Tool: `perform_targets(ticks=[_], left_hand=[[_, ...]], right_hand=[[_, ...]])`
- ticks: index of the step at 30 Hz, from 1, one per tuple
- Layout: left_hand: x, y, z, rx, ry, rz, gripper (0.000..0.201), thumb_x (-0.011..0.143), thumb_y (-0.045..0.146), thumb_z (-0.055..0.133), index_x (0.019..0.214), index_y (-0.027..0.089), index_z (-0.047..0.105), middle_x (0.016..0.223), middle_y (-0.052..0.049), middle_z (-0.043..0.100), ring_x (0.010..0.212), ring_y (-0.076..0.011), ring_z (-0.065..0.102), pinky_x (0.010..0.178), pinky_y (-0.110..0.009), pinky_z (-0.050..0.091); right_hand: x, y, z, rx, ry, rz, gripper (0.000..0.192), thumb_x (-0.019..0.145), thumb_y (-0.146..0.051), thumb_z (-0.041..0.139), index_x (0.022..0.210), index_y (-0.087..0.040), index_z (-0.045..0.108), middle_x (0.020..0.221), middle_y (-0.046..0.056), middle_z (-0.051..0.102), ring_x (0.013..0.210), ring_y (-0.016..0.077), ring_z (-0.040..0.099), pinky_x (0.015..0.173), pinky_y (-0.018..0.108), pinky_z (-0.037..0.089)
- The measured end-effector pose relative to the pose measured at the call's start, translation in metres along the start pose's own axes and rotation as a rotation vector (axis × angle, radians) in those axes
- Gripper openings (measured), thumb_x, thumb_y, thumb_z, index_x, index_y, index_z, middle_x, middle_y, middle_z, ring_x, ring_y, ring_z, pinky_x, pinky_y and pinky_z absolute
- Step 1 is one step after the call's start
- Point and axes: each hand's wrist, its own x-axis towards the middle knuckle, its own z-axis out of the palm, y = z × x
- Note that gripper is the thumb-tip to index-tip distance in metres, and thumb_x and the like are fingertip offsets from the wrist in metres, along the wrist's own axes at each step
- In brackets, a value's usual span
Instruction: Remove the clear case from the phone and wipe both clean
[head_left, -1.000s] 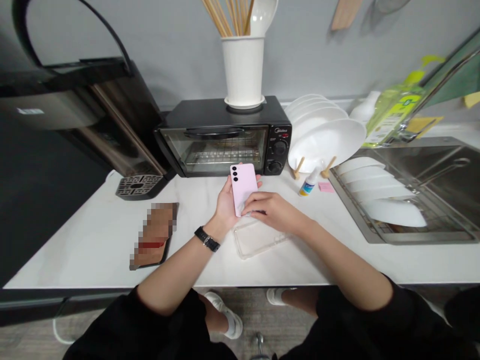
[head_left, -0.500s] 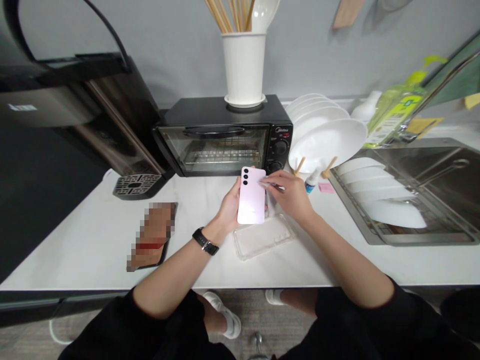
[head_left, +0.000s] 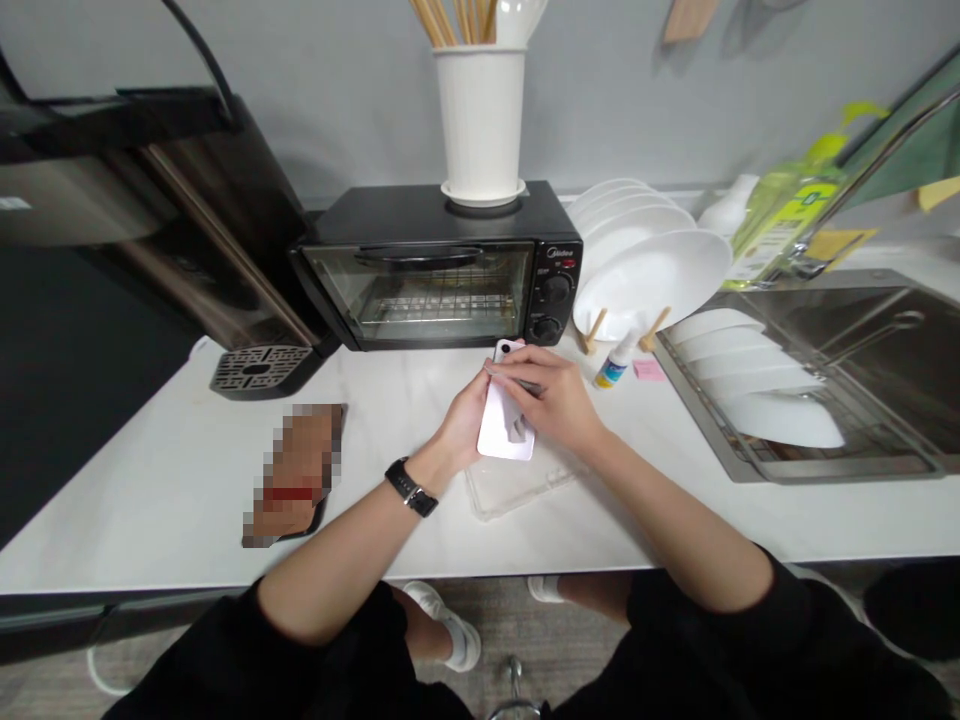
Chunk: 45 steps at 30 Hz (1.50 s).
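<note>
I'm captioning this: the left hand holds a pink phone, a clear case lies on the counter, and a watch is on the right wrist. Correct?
No: the head view shows the watch on the left wrist. The left hand does hold the phone, and the case lies on the counter.

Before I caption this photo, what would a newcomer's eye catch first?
First comes the pale pink smartphone, mid-picture, held in the left grip beneath the right grip. Behind it is a black Midea toaster oven, topped by a white cup of chopsticks. White plates stand to the oven's right.
</note>
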Motion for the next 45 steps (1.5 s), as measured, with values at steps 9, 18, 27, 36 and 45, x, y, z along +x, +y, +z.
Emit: perform_targets(ticks=[9,18,27,36,45], left_hand=[[-0.003,0.024,0.005,0.013,0.046,0.225,0.060,0.113,0.054,0.032,0.156,0.020,0.057,0.124,-0.010,0.080,0.109,-0.0237,0.078,0.097,-0.035,0.062],[-0.012,0.022,0.008,0.016,-0.049,0.093,0.054,0.114,0.045,0.032,0.158,0.023,0.054,0.107,-0.009,0.082,0.080,-0.0216,0.079,0.089,-0.040,0.066],[-0.011,0.009,-0.002,0.076,-0.015,-0.099,0.051,0.111,0.050,0.043,0.138,0.013,0.067,0.097,-0.011,0.082,0.077,-0.0241,0.079,0.084,-0.042,0.066],[-0.011,0.020,0.009,-0.056,-0.024,0.030,0.060,0.114,0.050,0.034,0.155,0.013,0.057,0.109,-0.013,0.082,0.086,-0.0219,0.080,0.083,-0.032,0.064],[-0.012,0.029,0.008,-0.015,0.022,0.210,0.067,0.113,0.053,0.029,0.160,0.011,0.051,0.116,-0.015,0.081,0.105,-0.0252,0.079,0.093,-0.033,0.062]], right_hand=[[-0.007,-0.003,0.002,0.095,-0.349,-0.141,0.020,0.104,-0.022,0.066,0.111,-0.026,0.084,0.105,0.006,0.078,0.095,0.0176,0.075,0.087,0.033,0.062],[0.002,0.022,-0.020,-0.073,-0.065,-0.096,0.020,0.103,-0.021,0.067,0.112,-0.025,0.085,0.106,0.007,0.078,0.098,0.0205,0.075,0.090,0.038,0.063],[0.002,0.018,-0.012,-0.111,0.146,-0.055,0.020,0.102,-0.021,0.069,0.113,-0.024,0.085,0.106,0.008,0.080,0.097,0.0203,0.076,0.086,0.035,0.063],[-0.007,0.001,0.013,0.003,-0.111,-0.170,0.018,0.104,-0.023,0.067,0.109,-0.024,0.084,0.108,0.006,0.082,0.096,0.0179,0.078,0.089,0.033,0.064],[-0.005,-0.001,-0.002,0.011,-0.290,-0.291,0.019,0.105,-0.022,0.064,0.107,-0.020,0.082,0.105,0.008,0.080,0.095,0.0190,0.076,0.088,0.035,0.063]])
